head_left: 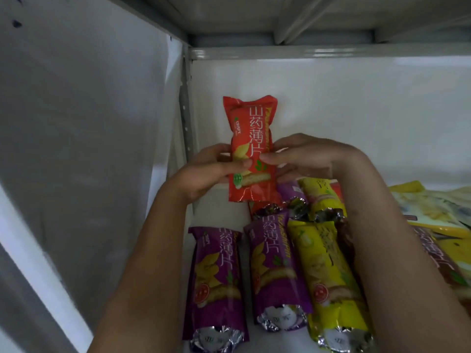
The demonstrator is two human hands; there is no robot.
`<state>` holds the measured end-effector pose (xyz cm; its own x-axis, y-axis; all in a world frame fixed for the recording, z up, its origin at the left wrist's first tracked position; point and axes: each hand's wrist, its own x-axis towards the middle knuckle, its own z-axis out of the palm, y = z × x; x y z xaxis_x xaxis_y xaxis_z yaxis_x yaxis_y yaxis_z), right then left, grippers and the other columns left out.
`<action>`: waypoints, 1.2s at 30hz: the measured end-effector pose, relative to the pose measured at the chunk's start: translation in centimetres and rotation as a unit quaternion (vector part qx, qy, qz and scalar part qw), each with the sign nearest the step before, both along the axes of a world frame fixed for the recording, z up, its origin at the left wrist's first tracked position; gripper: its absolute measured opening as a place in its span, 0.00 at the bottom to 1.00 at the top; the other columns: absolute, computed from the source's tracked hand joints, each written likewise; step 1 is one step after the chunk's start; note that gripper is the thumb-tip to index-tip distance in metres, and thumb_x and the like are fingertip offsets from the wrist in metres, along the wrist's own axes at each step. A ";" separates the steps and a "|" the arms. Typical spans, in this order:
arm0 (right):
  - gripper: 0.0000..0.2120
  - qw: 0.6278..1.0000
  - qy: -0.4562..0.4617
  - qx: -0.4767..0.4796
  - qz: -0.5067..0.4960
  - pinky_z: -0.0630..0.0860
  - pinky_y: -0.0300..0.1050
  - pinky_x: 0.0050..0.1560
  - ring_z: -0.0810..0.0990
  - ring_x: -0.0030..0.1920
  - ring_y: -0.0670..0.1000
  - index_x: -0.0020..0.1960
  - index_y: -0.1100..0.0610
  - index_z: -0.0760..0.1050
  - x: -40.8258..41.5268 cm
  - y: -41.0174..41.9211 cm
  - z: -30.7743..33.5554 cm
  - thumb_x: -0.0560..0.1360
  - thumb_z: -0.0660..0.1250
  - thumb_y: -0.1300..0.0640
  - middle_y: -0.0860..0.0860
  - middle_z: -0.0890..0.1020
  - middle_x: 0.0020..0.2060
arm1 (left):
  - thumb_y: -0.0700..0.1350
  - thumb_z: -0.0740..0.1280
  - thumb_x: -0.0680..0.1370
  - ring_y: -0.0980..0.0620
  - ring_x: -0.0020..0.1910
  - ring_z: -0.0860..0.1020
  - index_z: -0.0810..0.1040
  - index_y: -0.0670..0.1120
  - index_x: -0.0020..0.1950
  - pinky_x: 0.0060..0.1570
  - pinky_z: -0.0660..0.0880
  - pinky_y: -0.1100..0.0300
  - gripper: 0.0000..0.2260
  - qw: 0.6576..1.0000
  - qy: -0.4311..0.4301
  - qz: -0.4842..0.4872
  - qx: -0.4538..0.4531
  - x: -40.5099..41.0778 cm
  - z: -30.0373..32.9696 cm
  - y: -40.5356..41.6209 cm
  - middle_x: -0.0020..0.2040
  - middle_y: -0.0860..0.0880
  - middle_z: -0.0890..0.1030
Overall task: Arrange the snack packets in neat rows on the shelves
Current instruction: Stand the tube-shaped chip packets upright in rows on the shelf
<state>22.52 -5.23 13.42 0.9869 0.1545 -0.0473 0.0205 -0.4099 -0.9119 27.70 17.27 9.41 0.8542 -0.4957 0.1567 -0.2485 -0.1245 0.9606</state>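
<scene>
both hands hold red snack pkt (248, 149) upright above the shelf (219, 217), near back-left corner. left hand (204, 171) grip: thumb on pkt front, fingers behind its left edge. right hand (303, 159) grip: thumb on front, fingers round right edge. below, lying flat on shelf in a row: purple pkt (216, 281), 2nd purple pkt (275, 271), yellow pkt (328, 278). more pkts (303, 200) piled behind row, partly hidden by right arm.
</scene>
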 end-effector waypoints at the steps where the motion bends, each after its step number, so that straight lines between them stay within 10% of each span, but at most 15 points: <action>1: 0.25 1.000 -0.006 0.001 0.003 0.81 0.52 0.63 0.87 0.57 0.55 0.68 0.60 0.77 -0.5 -0.5 0.2 0.75 0.75 0.51 0.56 0.86 0.59 | 0.55 0.81 0.67 0.49 0.61 0.84 0.74 0.45 0.73 0.63 0.81 0.49 0.37 1.000 0.002 -0.020 -0.002 -0.3 0.1 -0.3 0.65 0.46 0.83; 11: 0.19 0.997 -0.071 -0.002 0.034 0.84 0.42 0.54 0.87 0.57 0.51 0.68 0.59 0.78 -2.5 -2.0 0.5 0.78 0.71 0.58 0.54 0.86 0.59 | 0.62 0.65 0.78 0.45 0.56 0.86 0.75 0.47 0.74 0.57 0.82 0.52 0.29 0.997 -0.031 -0.063 0.009 -0.2 2.2 -1.0 0.63 0.46 0.85; 15: 0.32 0.987 -0.099 -0.107 0.068 0.83 0.39 0.55 0.85 0.58 0.44 0.75 0.46 0.71 -2.8 -2.2 0.9 0.73 0.77 0.51 0.47 0.84 0.62 | 0.59 0.65 0.79 0.41 0.55 0.86 0.79 0.50 0.70 0.58 0.83 0.48 0.23 0.998 -0.052 -0.036 -0.022 0.3 2.7 -0.5 0.60 0.48 0.86; 25: 0.29 0.972 -0.078 -0.154 0.160 0.78 0.62 0.67 0.83 0.65 0.52 0.75 0.51 0.71 -1.1 -1.6 -0.7 0.77 0.75 0.64 0.50 0.83 0.65 | 0.60 0.63 0.78 0.50 0.60 0.85 0.80 0.52 0.67 0.54 0.83 0.56 0.21 0.996 -0.050 -0.041 -0.061 0.8 2.9 -0.6 0.60 0.52 0.87; 36: 0.26 0.982 -0.076 -0.114 0.132 0.78 0.61 0.67 0.85 0.61 0.55 0.69 0.55 0.78 -1.1 -1.1 -0.8 0.73 0.79 0.57 0.52 0.86 0.59 | 0.59 0.67 0.76 0.49 0.56 0.86 0.83 0.50 0.63 0.53 0.84 0.53 0.20 0.996 -0.086 -0.029 -0.010 0.7 3.0 0.1 0.56 0.50 0.88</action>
